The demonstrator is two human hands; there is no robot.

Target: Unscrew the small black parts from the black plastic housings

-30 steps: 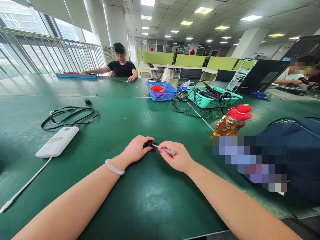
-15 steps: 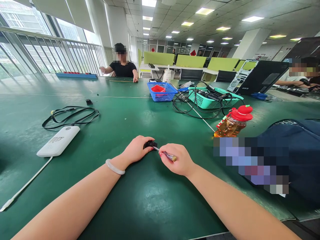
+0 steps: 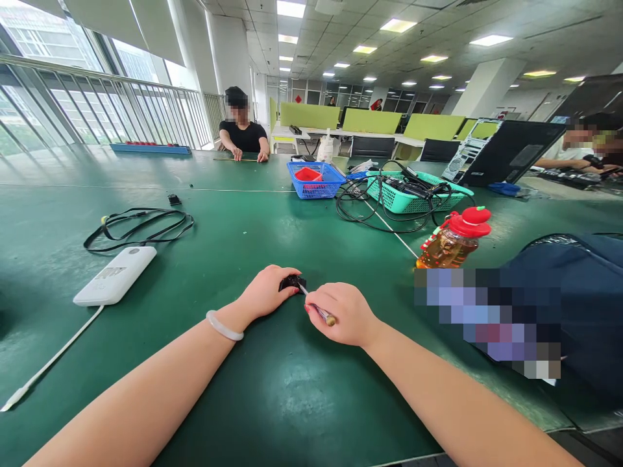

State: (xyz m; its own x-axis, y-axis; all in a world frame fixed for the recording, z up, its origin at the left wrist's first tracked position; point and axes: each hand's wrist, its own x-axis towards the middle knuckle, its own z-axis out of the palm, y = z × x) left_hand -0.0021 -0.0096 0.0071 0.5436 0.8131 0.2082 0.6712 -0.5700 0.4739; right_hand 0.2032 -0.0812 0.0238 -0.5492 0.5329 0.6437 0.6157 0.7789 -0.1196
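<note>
A small black block-like part [image 3: 291, 281] rests on the green table [image 3: 272, 402], gripped between the thumb and fingers of my left hand [image 3: 267, 290]. I cannot make out exactly what kind of part it is. My right hand [image 3: 343, 313] is closed round a screwdriver [image 3: 323, 314] with a slim metal shaft and a clear handle ending in a yellowish cap. The shaft slants up and left, and its tip meets the right side of the black part. A pale bangle [image 3: 224, 326] circles my left wrist.
Left lie a white power bank [image 3: 115, 277] and a looped black cable [image 3: 141, 228]. Ahead are a blue basket [image 3: 316, 190], a green basket [image 3: 403, 202] of cables, and a red-lidded bottle [image 3: 452, 240]. A dark bag [image 3: 584, 311] lies right. Across the table sits a person [image 3: 244, 137].
My right hand has shifted slightly left and down, turning the screwdriver to a steeper slant. My left hand stays put. The person opposite has lowered a raised hand to the table.
</note>
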